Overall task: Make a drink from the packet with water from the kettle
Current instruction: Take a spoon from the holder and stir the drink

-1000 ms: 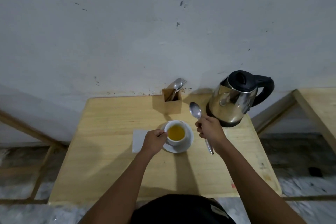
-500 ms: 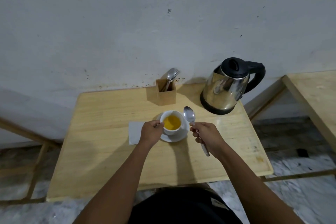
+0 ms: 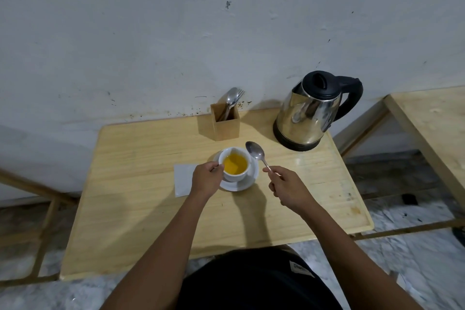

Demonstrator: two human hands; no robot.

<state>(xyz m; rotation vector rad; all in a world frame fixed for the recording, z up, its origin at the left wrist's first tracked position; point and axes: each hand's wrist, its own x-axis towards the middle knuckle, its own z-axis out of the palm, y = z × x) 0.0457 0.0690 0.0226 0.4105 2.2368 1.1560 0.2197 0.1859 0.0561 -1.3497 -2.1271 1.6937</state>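
Nearest the camera, 2 bare forearms reach out over a wooden table (image 3: 141, 209). The right hand (image 3: 289, 189) is curled around the handle of a spoon (image 3: 256, 152), the handle pinched between thumb and fingers (image 3: 270, 171); the bowl of the spoon points up and away, held in the air just to the right of the cup (image 3: 235, 165) and not touching it. The left hand (image 3: 206, 180) is closed on the left side of the cup, fingers wrapped where the handle would be, though the handle itself is hidden. The white cup sits on a white saucer (image 3: 239, 185) and holds yellow-orange liquid. A white paper packet (image 3: 182, 181) lies flat on the table just left of the saucer, partly under the left hand. Farther back, a wooden cutlery box (image 3: 225, 122) stands upright with 1 spoon and 1 fork in it. To its right, the steel kettle (image 3: 309, 113) with a black lid and handle stands by the wall (image 3: 176, 33).
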